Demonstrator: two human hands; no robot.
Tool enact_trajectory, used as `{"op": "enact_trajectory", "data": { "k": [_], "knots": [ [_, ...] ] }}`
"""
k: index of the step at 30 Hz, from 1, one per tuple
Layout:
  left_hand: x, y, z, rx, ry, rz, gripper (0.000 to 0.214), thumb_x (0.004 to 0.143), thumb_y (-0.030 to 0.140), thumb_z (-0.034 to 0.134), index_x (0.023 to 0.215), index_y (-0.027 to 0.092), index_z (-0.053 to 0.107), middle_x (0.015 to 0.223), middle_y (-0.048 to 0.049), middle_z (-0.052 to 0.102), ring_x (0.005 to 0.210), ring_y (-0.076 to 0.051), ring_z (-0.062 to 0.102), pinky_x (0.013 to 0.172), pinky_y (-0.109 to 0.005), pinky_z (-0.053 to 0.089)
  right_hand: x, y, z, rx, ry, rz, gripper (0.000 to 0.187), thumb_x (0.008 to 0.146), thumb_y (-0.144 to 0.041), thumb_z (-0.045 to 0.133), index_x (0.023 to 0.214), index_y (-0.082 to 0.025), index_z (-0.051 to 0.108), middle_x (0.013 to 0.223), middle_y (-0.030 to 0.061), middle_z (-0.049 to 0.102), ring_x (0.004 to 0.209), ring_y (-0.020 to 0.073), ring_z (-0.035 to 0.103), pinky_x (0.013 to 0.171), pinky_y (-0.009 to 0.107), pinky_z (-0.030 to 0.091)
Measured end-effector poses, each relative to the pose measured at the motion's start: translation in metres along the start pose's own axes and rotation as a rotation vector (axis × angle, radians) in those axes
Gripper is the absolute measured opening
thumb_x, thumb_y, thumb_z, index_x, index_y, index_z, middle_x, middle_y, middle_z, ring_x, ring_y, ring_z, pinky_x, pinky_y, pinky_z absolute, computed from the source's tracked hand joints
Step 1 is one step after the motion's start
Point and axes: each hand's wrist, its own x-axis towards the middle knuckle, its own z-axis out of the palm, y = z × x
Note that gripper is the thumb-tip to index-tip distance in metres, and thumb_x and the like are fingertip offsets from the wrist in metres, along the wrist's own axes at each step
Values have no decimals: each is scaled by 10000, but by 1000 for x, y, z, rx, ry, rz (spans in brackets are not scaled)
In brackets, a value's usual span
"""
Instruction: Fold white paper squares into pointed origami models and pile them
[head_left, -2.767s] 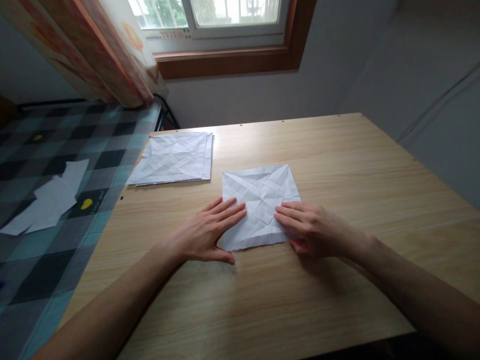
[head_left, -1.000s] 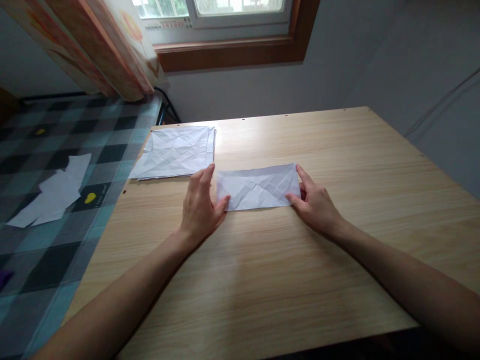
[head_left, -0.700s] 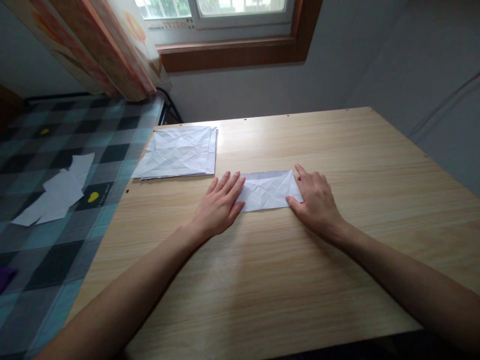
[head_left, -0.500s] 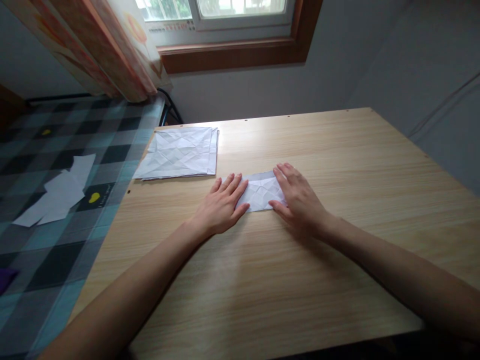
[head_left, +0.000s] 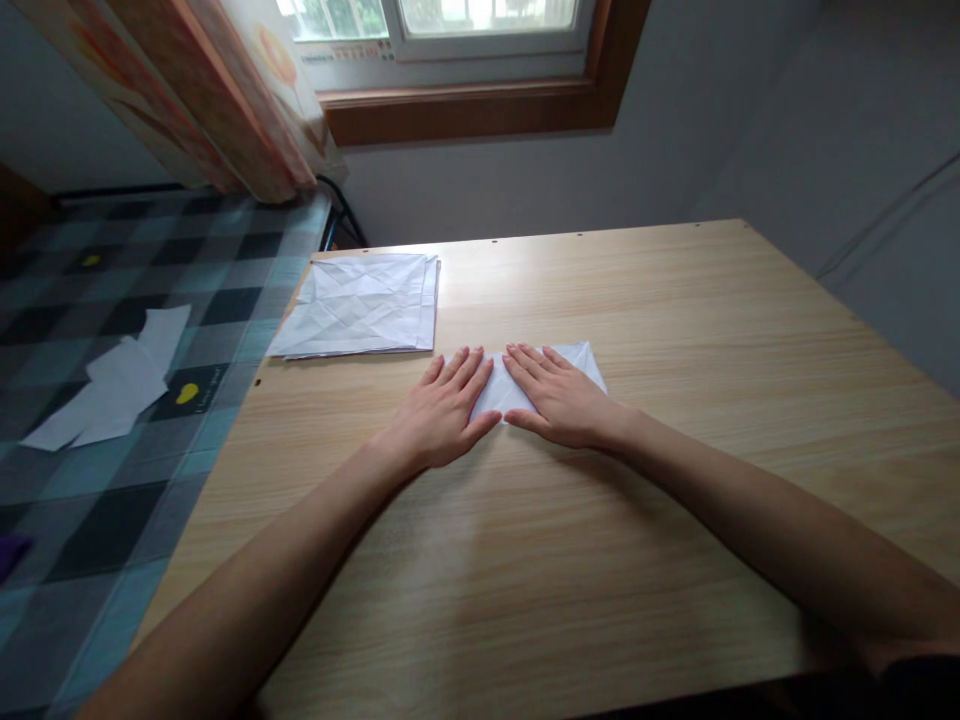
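Note:
A folded sheet of white paper [head_left: 583,362] lies flat on the wooden table, partly covered by both hands. My left hand [head_left: 450,405] rests on its left part, fingers stretched out and pointing away from me. On the middle and right part lies my right hand [head_left: 555,396], palm down with the fingers extended. The two thumbs almost meet at the paper's near edge. Crease lines show at the paper's uncovered right end.
Several creased white sheets [head_left: 367,305] are stacked at the table's far left corner. The light wooden table [head_left: 480,560] stands beside a bed with a checked cover [head_left: 112,510], where white paper pieces [head_left: 124,385] lie. A window and curtain [head_left: 255,110] are behind.
My right hand has moved left across the paper, closer to the left hand, uncovering the paper's right end. My left hand has stayed in place.

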Motion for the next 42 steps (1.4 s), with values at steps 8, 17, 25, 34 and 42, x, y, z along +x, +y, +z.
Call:
{"op": "enact_trajectory", "data": {
  "k": [8, 17, 25, 34, 42],
  "knots": [
    [0, -1, -1, 14, -21, -13, 757, 972, 590, 322, 1536, 88, 264, 1616, -171, 242, 1518, -294, 177, 1226, -475, 172, -18, 19, -5, -39, -15, 37, 816, 974, -628, 346, 1528, -33, 281, 1584, 222, 268, 1488, 323, 245, 1201, 525, 239],
    [0, -1, -1, 13, -16, -21, 756, 972, 593, 300, 1526, 79, 278, 1612, -185, 245, 1515, -300, 186, 1225, -477, 178, -39, 45, -5, -90, -11, 67, 815, 972, -639, 319, 1535, -53, 265, 1582, 215, 282, 1483, 318, 260, 1188, 525, 266],
    [14, -8, -6, 61, -60, 2, 752, 981, 554, 293, 1529, 40, 257, 1615, -189, 235, 1520, -311, 156, 1234, -491, 126, -29, 64, -5, -91, -53, 93, 830, 966, -650, 296, 1546, -59, 244, 1598, 208, 238, 1492, 327, 225, 1198, 526, 243],
    [28, -22, -5, 67, -76, 27, 779, 980, 584, 261, 1543, 46, 222, 1628, -180, 184, 1523, -305, 141, 1230, -461, 168, -23, 69, -8, -85, -31, 131, 809, 959, -637, 328, 1543, -80, 270, 1602, 178, 255, 1492, 309, 240, 1207, 502, 238],
    [24, -23, -2, -27, 73, 45, 779, 968, 587, 323, 1516, 35, 278, 1605, -202, 255, 1512, -312, 190, 1227, -472, 210, -26, 73, -7, 58, 98, 164, 798, 947, -618, 401, 1516, -65, 318, 1562, 219, 341, 1466, 328, 303, 1197, 522, 252]
  ]
}}
